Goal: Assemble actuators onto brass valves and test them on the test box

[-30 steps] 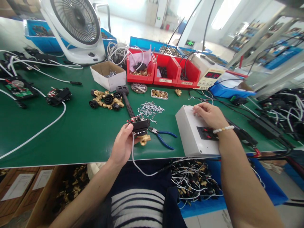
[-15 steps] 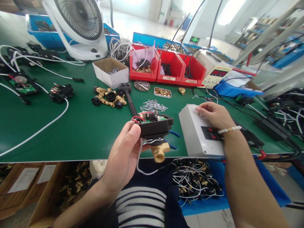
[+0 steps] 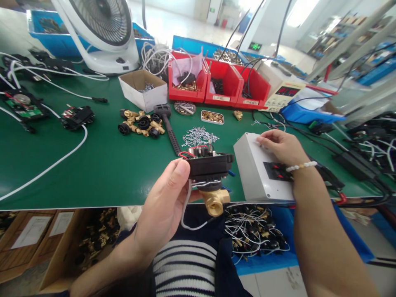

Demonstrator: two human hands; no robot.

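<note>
My left hand [image 3: 163, 206] is closed round a black valve unit [image 3: 210, 165] with a brass fitting [image 3: 215, 201] under it and a white cable hanging down; I hold it above the table's front edge. My right hand [image 3: 280, 146] rests with bent fingers on top of a white box [image 3: 252, 173] that carries black and red sockets; nothing shows in its fingers. Blue-handled pliers lie mostly hidden behind the valve unit.
On the green table [image 3: 102, 165] lie a pile of metal clips [image 3: 198, 136], brass and black parts [image 3: 140, 123], a black tool [image 3: 168, 126], a cardboard box [image 3: 142, 93], red bins [image 3: 216, 84], a white fan [image 3: 102, 33] and white cables. A blue bin of wired parts [image 3: 256, 233] sits below the edge.
My left hand lifted the valve unit off the table toward me and turned it, so its open top and brass fitting show larger. My right hand stayed on the white box.
</note>
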